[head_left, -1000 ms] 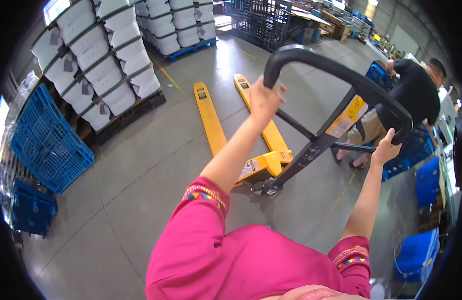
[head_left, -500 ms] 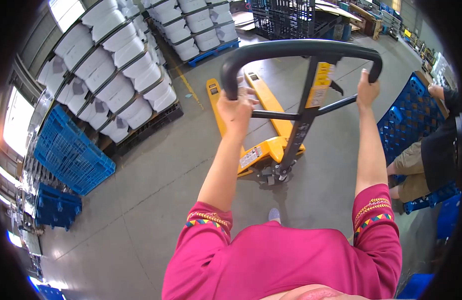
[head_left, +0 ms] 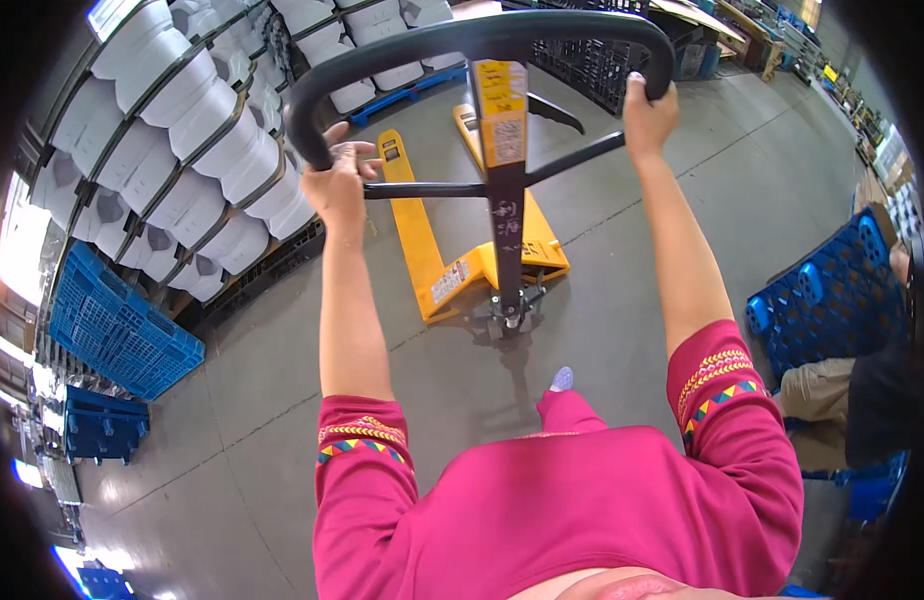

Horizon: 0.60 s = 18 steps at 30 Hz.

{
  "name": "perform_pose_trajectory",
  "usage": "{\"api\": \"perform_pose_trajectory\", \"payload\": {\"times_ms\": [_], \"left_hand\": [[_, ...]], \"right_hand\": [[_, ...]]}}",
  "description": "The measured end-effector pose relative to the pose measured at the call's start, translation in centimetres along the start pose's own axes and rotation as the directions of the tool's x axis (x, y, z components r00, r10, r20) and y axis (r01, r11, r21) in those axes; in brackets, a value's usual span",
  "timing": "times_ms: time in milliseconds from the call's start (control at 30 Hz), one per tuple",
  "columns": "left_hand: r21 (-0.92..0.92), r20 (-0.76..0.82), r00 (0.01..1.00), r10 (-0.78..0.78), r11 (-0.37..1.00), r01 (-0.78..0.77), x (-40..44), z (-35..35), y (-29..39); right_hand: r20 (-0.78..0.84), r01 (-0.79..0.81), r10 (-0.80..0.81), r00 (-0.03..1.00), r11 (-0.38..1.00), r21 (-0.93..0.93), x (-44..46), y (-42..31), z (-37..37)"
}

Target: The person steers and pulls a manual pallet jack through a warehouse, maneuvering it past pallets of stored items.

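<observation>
Grip differs by side: the right hand (head_left: 650, 120) is wrapped around the right end of the handle (head_left: 487, 38), while the left hand (head_left: 337, 185) is loosely spread against the left end. Braces (head_left: 427, 190) join both ends to the shaft (head_left: 506, 240); a lever (head_left: 557, 113) projects to the right of the shaft. The shaft rises from the pallet jack (head_left: 482, 265), which stands on the floor (head_left: 252, 430) ahead of the body, forks (head_left: 412, 215) pointing away.

Compared with half a second ago, the shaft appears upright instead of leaning right, the handle is further left and higher in view, and more of the left fork is exposed. A trouser leg (head_left: 570, 412) now shows behind the shoe (head_left: 562, 379).

White bundles (head_left: 167, 110) stand stacked at left, a blue pallet (head_left: 122, 325) tilted near them. At right, a co-worker (head_left: 877, 400) is beside another pallet (head_left: 832, 290), now lower in view.
</observation>
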<state>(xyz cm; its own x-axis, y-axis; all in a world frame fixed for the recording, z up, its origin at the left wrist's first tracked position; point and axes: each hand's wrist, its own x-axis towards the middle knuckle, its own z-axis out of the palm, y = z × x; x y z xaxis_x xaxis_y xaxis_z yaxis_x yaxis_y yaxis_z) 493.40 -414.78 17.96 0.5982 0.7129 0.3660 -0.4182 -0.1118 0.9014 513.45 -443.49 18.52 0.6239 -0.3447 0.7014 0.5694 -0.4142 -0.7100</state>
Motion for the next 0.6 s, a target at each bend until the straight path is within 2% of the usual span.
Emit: {"api": "perform_pose_trajectory", "payload": {"times_ms": [100, 133, 200, 300, 367, 500, 600], "left_hand": [[0.054, -0.014, 1.0, 0.025, 0.998, -0.024, 4.4, 0.7, -3.1], [0.075, -0.036, 0.999, 0.034, 0.997, -0.031, 6.5, 0.9, -4.2], [0.077, -0.071, 0.996, -0.049, 0.996, 0.054, 11.0, -0.2, -5.2], [0.111, -0.089, 0.992, -0.086, 0.989, 0.096, 17.7, 1.2, -9.3], [0.125, -0.085, 0.994, -0.074, 0.989, 0.084, 21.3, 2.4, -11.7], [0.115, -0.055, 0.996, -0.069, 0.99, 0.075, 27.1, 5.1, -14.8], [0.105, -0.038, 0.999, -0.037, 0.994, 0.041, 33.2, 7.6, -17.7]], "right_hand": [[0.023, 0.034, -0.035, 0.999, 0.999, 0.034, 1.9, 2.8, 5.5], [0.033, 0.053, -0.057, 0.998, 0.991, 0.126, 2.2, 2.1, 6.7], [0.069, 0.033, -0.043, 0.997, 0.99, 0.14, 1.9, -0.4, 8.6], [0.061, 0.056, -0.071, 0.996, 0.973, 0.222, 3.1, 0.9, 13.4], [0.124, -0.063, 0.043, 0.991, 0.985, 0.16, 4.4, 2.7, 16.8], [0.082, 0.007, -0.025, 0.996, 0.977, 0.211, 7.8, 5.8, 23.4], [0.061, 0.039, -0.051, 0.997, 0.983, 0.177, 11.1, 8.1, 29.4]]}}
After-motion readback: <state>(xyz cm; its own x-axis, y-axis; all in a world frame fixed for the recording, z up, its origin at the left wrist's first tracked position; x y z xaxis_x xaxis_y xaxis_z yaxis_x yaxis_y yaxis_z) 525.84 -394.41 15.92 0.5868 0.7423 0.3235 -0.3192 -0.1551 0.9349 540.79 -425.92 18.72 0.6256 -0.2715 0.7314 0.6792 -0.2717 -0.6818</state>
